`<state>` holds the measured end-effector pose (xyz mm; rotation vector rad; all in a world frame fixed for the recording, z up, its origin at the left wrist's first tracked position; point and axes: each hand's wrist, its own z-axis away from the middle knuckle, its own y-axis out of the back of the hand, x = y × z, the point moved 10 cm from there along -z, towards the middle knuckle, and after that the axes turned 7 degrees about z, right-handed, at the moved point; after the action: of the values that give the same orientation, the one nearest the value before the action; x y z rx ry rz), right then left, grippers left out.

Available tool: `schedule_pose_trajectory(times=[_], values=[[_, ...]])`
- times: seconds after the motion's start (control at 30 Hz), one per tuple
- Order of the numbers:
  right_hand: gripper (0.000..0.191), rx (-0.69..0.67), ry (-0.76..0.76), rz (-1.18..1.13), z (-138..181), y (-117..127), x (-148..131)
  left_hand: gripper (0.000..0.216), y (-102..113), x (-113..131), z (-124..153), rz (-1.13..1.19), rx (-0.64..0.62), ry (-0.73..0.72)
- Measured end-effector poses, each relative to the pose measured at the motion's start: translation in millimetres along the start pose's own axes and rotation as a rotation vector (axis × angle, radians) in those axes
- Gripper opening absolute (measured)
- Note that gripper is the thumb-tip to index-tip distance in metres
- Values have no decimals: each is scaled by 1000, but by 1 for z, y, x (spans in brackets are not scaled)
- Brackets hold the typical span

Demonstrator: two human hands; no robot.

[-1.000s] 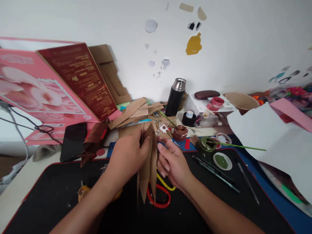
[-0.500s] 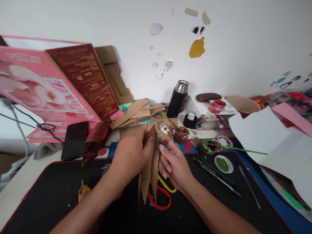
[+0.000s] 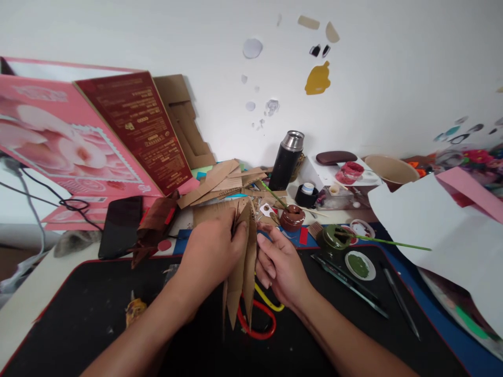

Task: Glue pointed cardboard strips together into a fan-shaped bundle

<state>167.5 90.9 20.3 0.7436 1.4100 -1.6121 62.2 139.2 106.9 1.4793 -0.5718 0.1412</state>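
Observation:
A folded piece of brown cardboard (image 3: 236,293) stands upright in front of me, its pointed flaps hanging down over the mat. My left hand (image 3: 216,243) grips its upper part, with the thumb on the near face and the fingers partly hidden behind. At the right edge of the cardboard, my right hand (image 3: 281,262) is closed with curled fingers, its thumb and index fingertips against that edge. Under the flaps lie scissors with red and yellow handles (image 3: 262,327), their blades hidden from view.
Behind my hands are cardboard scraps (image 3: 216,180), a black thermos (image 3: 286,162) and a brown paint jar (image 3: 292,218). To the right stand a green paint jar (image 3: 333,238), its lid (image 3: 359,265) and pens (image 3: 349,285). A phone (image 3: 120,226) and pink box (image 3: 78,141) are left.

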Motion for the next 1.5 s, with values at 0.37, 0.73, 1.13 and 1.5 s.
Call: schedule_pose_trajectory(times=[0.37, 0.73, 1.13, 1.5], values=[[45, 9, -5, 3, 0, 1, 1, 20, -1, 1, 0, -22, -25, 14], [44, 6, 1, -1, 0, 1, -3, 20, -2, 3, 0, -26, -25, -6], [43, 16, 0, 12, 0, 2, -3, 18, -2, 4, 0, -43, -24, -11], [42, 11, 1, 11, 0, 2, -4, 20, -4, 4, 0, -38, -14, -27]])
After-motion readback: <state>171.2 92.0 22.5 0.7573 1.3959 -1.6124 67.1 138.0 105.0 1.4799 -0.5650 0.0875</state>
